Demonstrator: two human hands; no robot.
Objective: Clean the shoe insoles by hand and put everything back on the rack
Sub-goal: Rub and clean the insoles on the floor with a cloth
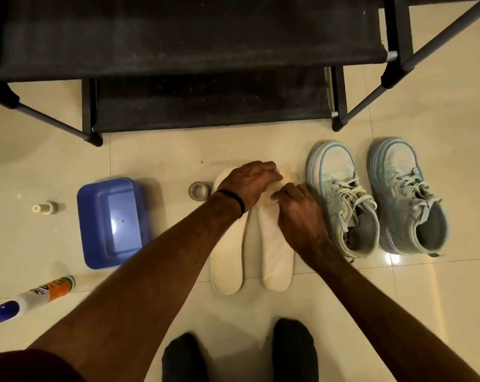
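Note:
Two cream insoles lie side by side on the tiled floor, the left insole (pixel 225 260) and the right insole (pixel 278 252), whose surface looks patchy white. My left hand (pixel 251 180) reaches across both toe ends, its fingers curled down over the toe of the right insole. My right hand (pixel 298 213) sits just below it, its curled fingertips pinching the upper part of the same insole. What lies under the fingers is hidden. Two pale blue sneakers (pixel 342 199) (pixel 406 197) stand to the right. The black shoe rack (pixel 192 51) fills the top.
A blue plastic basin (pixel 112 224) sits left of the insoles, with a tape roll (pixel 198 191) between them. A small bottle (pixel 44 208) and a lying squeeze bottle with a blue cap (pixel 32 296) are at far left. My dark-socked feet (pixel 293 351) are at the bottom.

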